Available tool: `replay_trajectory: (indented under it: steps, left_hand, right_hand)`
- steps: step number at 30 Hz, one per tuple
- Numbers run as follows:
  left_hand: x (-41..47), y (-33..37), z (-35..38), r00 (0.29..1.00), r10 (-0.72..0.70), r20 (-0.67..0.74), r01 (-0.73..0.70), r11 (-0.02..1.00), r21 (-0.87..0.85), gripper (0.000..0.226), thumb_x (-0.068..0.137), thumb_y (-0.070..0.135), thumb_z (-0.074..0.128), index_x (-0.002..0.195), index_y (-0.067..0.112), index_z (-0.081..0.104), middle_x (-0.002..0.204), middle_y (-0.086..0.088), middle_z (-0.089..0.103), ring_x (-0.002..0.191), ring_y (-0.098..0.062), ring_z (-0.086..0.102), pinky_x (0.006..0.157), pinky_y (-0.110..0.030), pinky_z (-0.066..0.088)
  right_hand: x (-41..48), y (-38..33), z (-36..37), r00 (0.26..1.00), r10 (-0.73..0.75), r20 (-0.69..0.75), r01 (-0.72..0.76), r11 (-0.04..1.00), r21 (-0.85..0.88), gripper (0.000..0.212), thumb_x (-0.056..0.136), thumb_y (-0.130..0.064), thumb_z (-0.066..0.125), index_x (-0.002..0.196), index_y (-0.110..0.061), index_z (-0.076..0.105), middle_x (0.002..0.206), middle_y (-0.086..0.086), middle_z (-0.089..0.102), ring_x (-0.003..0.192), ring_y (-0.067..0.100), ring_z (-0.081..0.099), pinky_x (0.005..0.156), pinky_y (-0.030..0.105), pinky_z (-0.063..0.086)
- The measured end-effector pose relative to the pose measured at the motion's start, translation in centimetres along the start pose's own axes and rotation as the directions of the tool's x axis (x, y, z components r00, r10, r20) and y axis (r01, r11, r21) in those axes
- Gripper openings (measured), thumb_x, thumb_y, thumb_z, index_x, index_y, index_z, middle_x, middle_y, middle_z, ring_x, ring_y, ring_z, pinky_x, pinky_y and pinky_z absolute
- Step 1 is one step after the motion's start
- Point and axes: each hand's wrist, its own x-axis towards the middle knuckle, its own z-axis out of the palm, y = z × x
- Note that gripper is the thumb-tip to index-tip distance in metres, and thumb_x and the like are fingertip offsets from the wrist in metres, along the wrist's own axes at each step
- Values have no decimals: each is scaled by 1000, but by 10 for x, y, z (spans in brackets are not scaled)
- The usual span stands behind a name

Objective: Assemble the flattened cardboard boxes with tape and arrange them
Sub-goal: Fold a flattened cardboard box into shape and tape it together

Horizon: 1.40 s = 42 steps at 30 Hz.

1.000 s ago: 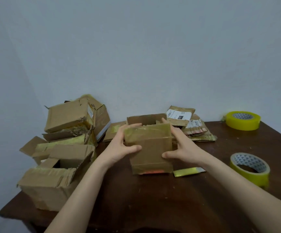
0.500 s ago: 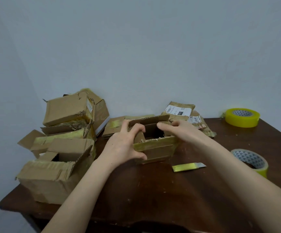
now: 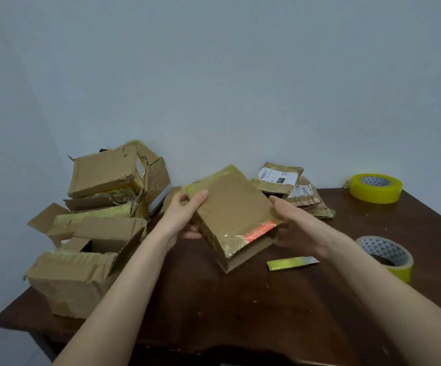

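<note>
Box sits tilted in the air over the table, left hand and right hand both clamping its edges with their fingers, probably checking its taped seam before stacking it.

Lifting the small box off the table and turning its taped face upward between left hand and right hand.

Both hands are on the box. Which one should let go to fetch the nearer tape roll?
Right. The nearer tape roll lies on the table just beyond the right hand; the left hand would have to cross the box, which it could probably hold alone.
</note>
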Motion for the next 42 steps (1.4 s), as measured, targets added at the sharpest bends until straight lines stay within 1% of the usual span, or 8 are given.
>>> replay_trajectory:
  steps: [6, 9, 13, 20, 25, 29, 35, 42]
  left_hand:
    - [-5, -21, -4, 979, 194, -64, -179, 965, 192, 55, 96, 33, 53, 145, 26, 29, 140, 1, 42, 103, -20, 63, 75, -27, 54]
    - [-15, -25, -16, 829, 492, 268, -552, 636, 539, 97, 81, 5, 63, 148, 40, 2, 157, 8, 10, 138, -2, 21, 103, -19, 29]
    - [-19, -19, -2, 687, 515, 513, -687, 231, 689, 124, 67, 36, 83, 146, 37, -12, 159, 9, 3, 146, -5, 2, 119, -29, 10]
    - [-7, -2, 7, 865, 473, 167, -486, 873, 45, 86, 74, 26, 78, 146, 35, 30, 122, 19, 51, 107, 3, 59, 80, -17, 53]
    - [6, -29, 22, 906, 424, 15, -423, 905, -45, 64, 74, 25, 80, 126, 35, 44, 124, -12, 57, 96, -22, 67, 72, -32, 59]
    - [10, -44, 24, 874, 481, -63, -482, 876, 8, 35, 82, 23, 72, 109, 38, 56, 123, -2, 55, 101, -21, 62, 75, -27, 57]
    - [22, -49, 31, 914, 384, -127, -369, 921, 126, 15, 93, 44, 52, 98, 31, 57, 134, -6, 53, 119, -18, 53, 102, -40, 43]
    - [29, -42, 31, 894, 435, -108, -438, 899, -6, 50, 89, 41, 60, 135, 40, 40, 116, 1, 56, 102, -13, 61, 80, -26, 53]
  right_hand:
    - [0, -10, 8, 981, 152, -122, -127, 973, 191, 37, 86, -43, 64, 114, -19, 60, 104, 11, 70, 86, 28, 71, 72, 39, 58]
    - [2, -21, 3, 960, 241, -142, -210, 956, 203, 48, 86, -44, 62, 125, -17, 54, 103, 18, 68, 80, 37, 72, 66, 43, 59]
    - [3, -32, 7, 969, 240, -56, -229, 962, 148, 62, 89, -63, 49, 126, -14, 48, 107, 24, 68, 90, 43, 69, 72, 48, 60]
    - [-10, -31, 16, 942, -303, -144, 275, 943, -185, 56, 87, -56, 51, 138, -33, 47, 108, -5, 63, 91, 7, 63, 83, 30, 55]
    - [1, -4, 21, 881, -473, -7, 396, 745, -537, 65, 81, -45, 72, 135, -55, 36, 135, -17, 41, 123, 7, 43, 103, 29, 37]
    - [13, -1, 23, 865, -500, -37, 391, 718, -575, 60, 89, -29, 66, 139, -46, 38, 124, -26, 41, 107, -3, 48, 85, 12, 39]
    - [31, 3, 26, 887, -460, -45, 344, 721, -602, 15, 94, -29, 58, 87, -18, 66, 120, -4, 43, 97, -2, 50, 73, 4, 39]
    - [36, -4, 17, 883, -450, -134, 321, 787, -527, 75, 84, -39, 70, 148, -30, 30, 140, -9, 37, 110, 4, 53, 82, 18, 44]
